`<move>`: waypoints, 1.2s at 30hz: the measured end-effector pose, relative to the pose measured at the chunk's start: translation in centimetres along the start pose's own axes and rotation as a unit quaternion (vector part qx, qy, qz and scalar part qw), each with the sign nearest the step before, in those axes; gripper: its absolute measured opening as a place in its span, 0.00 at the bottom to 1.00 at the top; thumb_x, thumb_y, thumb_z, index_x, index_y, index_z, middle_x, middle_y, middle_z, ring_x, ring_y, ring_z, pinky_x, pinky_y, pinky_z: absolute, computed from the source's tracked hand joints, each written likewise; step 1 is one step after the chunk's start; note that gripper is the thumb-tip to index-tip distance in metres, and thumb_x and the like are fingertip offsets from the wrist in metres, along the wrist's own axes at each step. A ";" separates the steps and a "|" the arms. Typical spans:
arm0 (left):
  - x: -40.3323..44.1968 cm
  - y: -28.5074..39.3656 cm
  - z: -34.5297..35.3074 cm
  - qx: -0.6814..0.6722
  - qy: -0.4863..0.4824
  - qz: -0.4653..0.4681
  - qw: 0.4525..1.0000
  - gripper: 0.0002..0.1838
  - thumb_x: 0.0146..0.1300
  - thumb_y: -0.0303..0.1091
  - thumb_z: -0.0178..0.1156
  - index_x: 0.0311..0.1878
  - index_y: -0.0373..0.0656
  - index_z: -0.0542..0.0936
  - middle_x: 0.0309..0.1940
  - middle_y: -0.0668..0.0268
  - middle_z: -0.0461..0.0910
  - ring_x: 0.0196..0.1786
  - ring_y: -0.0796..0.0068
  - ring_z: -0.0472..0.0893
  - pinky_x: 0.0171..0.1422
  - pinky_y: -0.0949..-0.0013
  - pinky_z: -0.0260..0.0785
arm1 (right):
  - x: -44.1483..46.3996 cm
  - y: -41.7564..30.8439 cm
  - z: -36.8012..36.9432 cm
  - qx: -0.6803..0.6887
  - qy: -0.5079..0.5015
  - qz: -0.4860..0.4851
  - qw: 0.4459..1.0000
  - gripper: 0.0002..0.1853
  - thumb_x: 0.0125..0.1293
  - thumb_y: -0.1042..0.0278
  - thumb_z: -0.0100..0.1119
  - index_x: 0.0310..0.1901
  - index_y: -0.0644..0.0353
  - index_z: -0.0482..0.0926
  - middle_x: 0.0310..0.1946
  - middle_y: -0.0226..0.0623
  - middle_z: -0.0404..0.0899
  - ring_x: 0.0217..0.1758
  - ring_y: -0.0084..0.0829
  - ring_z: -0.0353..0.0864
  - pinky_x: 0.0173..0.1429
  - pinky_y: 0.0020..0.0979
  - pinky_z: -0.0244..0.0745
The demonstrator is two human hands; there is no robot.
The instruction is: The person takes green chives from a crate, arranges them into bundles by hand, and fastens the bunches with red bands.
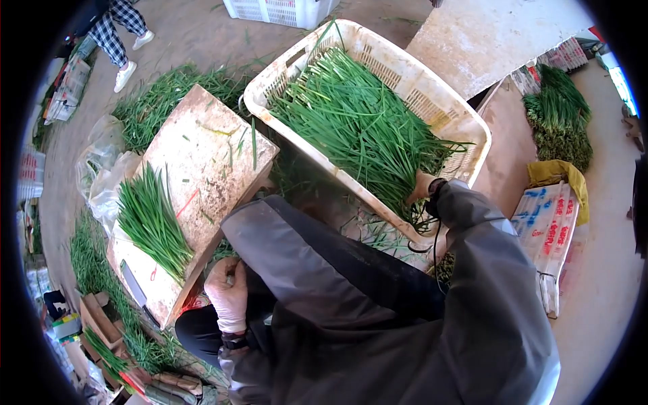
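My right hand reaches into the near right end of a white plastic crate. It is closed on the leafy end of some garlic chives, its fingertips hidden among the leaves. The chives fill much of the crate, pale cut ends towards the far left. My left hand, in a thin pale glove, rests by my knee with fingers curled and nothing visible in them. Beside it stands a dirty board-topped stand with a bundle of chives and a knife on it.
Loose green leaves litter the floor on the left, near a clear plastic bag. More chives lie at the right, above a printed white box. A person in checked trousers stands at upper left. Another crate is behind.
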State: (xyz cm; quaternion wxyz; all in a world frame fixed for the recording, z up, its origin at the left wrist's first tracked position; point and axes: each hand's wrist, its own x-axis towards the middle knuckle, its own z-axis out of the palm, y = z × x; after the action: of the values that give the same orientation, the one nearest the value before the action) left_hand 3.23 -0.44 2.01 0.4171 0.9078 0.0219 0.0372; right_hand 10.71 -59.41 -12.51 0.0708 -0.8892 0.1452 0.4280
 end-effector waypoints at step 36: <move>0.8 0.3 0.9 0.008 -0.034 -0.014 0.999 0.06 0.63 0.23 0.69 0.42 0.36 0.86 0.32 0.56 0.87 0.34 0.62 0.88 0.42 0.64 0.79 | 3.5 1.0 1.0 -0.058 -0.002 -0.042 0.997 0.68 0.40 0.53 0.91 0.78 0.73 0.56 0.69 0.61 0.75 0.73 0.51 0.75 0.70 0.41 0.77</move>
State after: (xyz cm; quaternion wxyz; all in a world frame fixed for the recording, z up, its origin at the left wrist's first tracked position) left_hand 4.11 -1.29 1.67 0.4112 0.9113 0.0202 0.0000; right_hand 11.76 -60.82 -15.89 0.0372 -0.8964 0.0830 0.4338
